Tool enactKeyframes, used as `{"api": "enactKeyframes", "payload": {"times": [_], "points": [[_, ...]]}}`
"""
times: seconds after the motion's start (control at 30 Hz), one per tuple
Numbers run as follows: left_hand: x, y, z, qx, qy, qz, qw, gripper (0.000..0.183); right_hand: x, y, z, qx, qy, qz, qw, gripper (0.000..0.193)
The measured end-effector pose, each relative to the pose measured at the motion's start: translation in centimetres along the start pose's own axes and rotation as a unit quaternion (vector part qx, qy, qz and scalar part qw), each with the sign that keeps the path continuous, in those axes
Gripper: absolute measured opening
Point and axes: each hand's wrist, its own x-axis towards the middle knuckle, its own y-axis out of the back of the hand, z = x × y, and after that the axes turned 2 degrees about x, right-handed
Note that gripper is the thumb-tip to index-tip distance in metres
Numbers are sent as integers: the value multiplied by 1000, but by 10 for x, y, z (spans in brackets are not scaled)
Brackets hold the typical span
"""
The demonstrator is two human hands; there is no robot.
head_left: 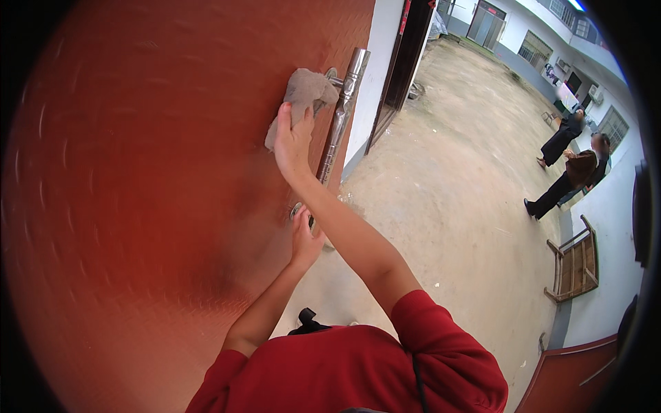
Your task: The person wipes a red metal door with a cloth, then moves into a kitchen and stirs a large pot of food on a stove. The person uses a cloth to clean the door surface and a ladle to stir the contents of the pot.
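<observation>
A bare concrete courtyard (468, 179) fills the right half of the frame, ringed by white walls with barred windows at the upper right. A wooden chair (573, 265) stands against the wall at the right edge, and two people in dark clothes (571, 168) stand well apart from the work, near the upper right.

The whole left half is a large red metal door (138, 193) with a fine embossed pattern. Its long, upright steel pull handle (342, 110) sits at the upper centre, near the door's edge.

The person, in a red short-sleeved top, reaches up from the bottom of the frame. The right hand (292, 141) presses a grey-brown cleaning cloth (304, 100) against the door face just left of the handle's upper mount; its fingers are curled around the lower folds of the cloth, gripping it. The left hand (305, 237) is lower, at the handle's bottom end beside a small round fitting (296, 210); whether its fingers are closed around the bar or only resting there I cannot tell, since the right forearm crosses in front.

Judging from this, the wiping is under way around the top of the handle. No line between cleaned and uncleaned door shows, so how much is left cannot be read.
</observation>
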Motion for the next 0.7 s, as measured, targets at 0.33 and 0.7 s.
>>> {"api": "enactKeyframes", "payload": {"times": [0.33,0.7], "points": [[12,-30,-23,-136,84,-129,979,78,-128,-1,-12,-176,378,-191,889,62],[-27,-77,-50,-299,69,-225,925,41,20,-35,-105,-36,126,25,991,52]]}}
